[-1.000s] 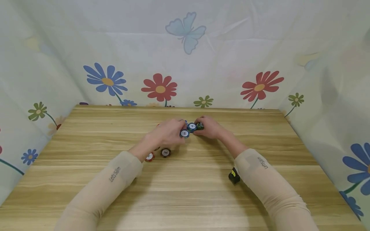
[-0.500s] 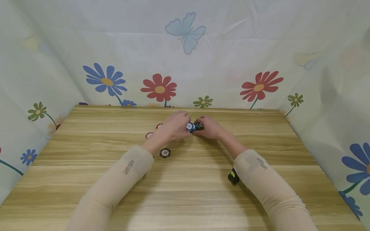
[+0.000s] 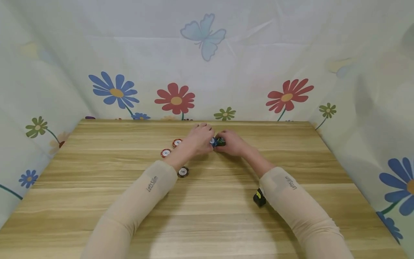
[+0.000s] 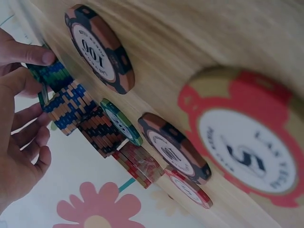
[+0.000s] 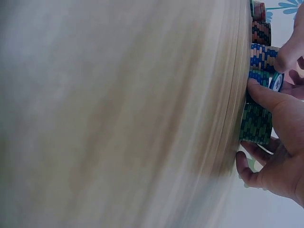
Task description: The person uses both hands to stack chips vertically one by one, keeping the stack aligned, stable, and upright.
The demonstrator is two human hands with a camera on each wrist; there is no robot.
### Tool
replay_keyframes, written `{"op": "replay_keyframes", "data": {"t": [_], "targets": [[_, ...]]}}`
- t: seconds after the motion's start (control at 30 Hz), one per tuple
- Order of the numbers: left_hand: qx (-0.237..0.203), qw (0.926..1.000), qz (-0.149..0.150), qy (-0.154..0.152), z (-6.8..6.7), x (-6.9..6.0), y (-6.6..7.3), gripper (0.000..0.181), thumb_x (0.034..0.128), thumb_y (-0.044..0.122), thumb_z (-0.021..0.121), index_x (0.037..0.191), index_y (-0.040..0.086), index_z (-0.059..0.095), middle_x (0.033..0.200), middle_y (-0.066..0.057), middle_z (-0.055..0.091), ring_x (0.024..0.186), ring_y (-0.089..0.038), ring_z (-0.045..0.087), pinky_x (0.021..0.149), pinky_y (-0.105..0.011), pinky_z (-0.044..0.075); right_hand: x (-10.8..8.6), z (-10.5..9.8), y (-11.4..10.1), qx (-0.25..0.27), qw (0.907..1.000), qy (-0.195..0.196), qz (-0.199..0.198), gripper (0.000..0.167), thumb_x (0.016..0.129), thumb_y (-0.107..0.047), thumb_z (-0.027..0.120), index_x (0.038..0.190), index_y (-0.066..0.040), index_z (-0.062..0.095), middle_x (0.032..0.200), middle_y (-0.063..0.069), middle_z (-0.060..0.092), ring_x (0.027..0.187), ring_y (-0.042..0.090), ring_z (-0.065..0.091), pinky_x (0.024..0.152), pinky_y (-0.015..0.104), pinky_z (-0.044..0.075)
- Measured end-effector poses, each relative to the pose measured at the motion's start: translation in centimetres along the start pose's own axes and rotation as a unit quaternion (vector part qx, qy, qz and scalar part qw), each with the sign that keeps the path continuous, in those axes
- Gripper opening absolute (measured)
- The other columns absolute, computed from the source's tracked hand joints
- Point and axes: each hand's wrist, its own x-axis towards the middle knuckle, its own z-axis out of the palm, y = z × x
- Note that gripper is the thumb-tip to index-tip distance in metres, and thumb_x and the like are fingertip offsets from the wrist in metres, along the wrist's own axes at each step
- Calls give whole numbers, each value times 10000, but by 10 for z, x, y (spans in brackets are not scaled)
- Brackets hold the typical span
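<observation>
My left hand (image 3: 201, 138) is at the far middle, its fingers around a blue-edged chip (image 5: 277, 81), which stands tilted against the stacks. My right hand (image 3: 233, 143) faces it from the right. In the right wrist view, the thumb of the right hand (image 5: 285, 128) presses a blue-green stack (image 5: 259, 76), and its other fingers curl beside a green stack (image 5: 255, 126). Blue-and-tan (image 4: 73, 104), black-and-brown (image 4: 100, 130) and red (image 4: 137, 166) stacks stand in a row alongside. The left fingers partly hide the held chip in the head view.
Loose chips lie left of the row: two red ones (image 3: 166, 153) and a dark 100 chip (image 3: 183, 172) show in the head view; the left wrist view adds a green one (image 4: 121, 122). A small black-and-yellow object (image 3: 259, 198) sits beside the right sleeve.
My left hand has moved right and farther back, closer to the right hand, uncovering red chips behind the forearm. The right hand keeps its place at the stacks. The head view has shifted slightly.
</observation>
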Motion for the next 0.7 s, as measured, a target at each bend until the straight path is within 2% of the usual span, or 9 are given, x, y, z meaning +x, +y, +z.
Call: {"op": "replay_keyframes", "data": {"t": [0.2,0.4,0.53,0.7], "targets": [[-118,9999,-52,-10,0,1,-1,383,900,259,705,1247,100,681,1289,-72,613,1241,-286,504,1052,-510,395,0,0,-1,-31,10000,54,-26,400,925,-221,787,1195,47,664,1231,268,614,1178,431,563,1035,521,422],[-471,9982,-277,-251,1,-1,-3,512,934,347,698,1368,88,612,1373,-94,539,1352,-289,431,1099,-529,337,0,0,-1,-54,10000,28,19,413,919,-227,789,1206,42,664,1237,263,609,1181,425,562,1044,512,417],[-605,9969,-379,-332,-2,-4,-4,434,940,419,718,1237,106,673,1276,-78,528,1303,-274,435,1032,-498,361,0,-1,-2,12,9999,-12,120,416,923,-242,791,1210,34,668,1251,254,597,1192,415,555,1045,512,417],[-705,9960,-427,-354,-1,-5,-6,325,937,405,741,1098,125,705,1200,-63,537,1215,-260,459,987,-481,372,0,-1,-2,12,9999,-52,131,406,925,-230,791,1211,31,669,1254,251,596,1193,413,557,1043,512,420]]}}
